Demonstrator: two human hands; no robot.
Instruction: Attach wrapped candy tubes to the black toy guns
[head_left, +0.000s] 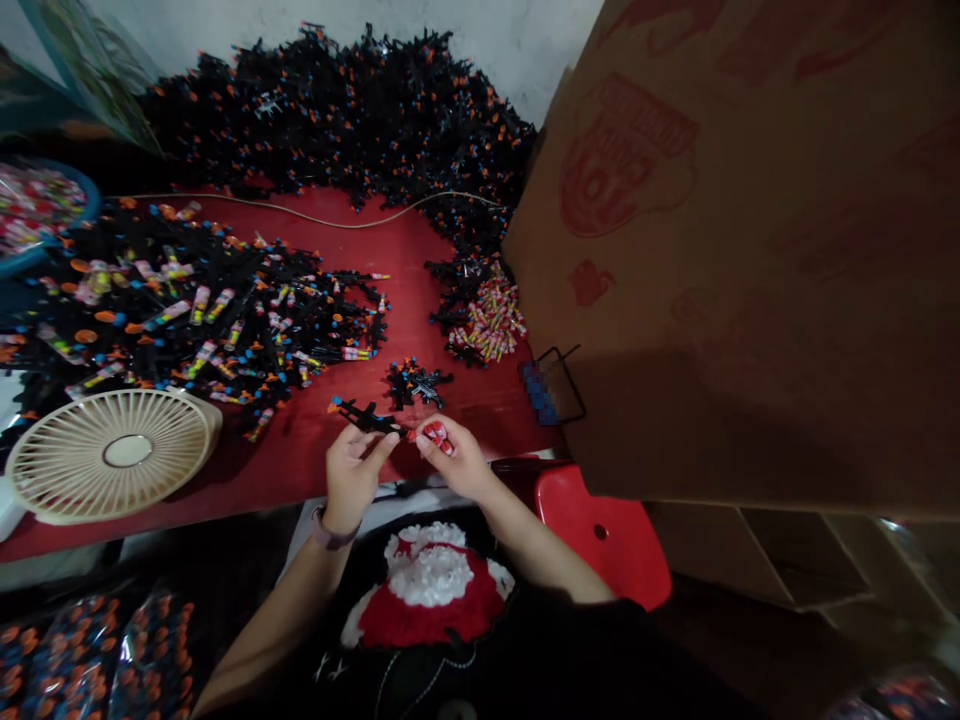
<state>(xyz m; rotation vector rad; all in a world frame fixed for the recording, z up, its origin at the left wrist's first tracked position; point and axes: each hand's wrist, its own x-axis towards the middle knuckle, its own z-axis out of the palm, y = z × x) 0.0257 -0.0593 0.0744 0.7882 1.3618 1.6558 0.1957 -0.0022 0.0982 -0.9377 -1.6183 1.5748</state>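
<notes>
A black toy gun (366, 416) with an orange and blue end is pinched between the thumb and fingers of my left hand (351, 478). My right hand (461, 468) is closed around small red-and-pink candy tubes (437, 436), partly hidden by the fingers. The two hands almost meet at the gun's right end; whether a tube touches the gun I cannot tell. Just beyond them lies a small cluster of toy guns (414, 384). Further right on the red table (405, 290) is a heap of candy tubes (491, 315).
Toy guns with candy tubes attached (202, 300) cover the left side. A big pile of black toy guns (352, 110) rests against the wall. A cream fan (67, 450) stands front left, a blue basin (91, 200) behind. A large cardboard box (735, 300) and red stool (607, 530) are right.
</notes>
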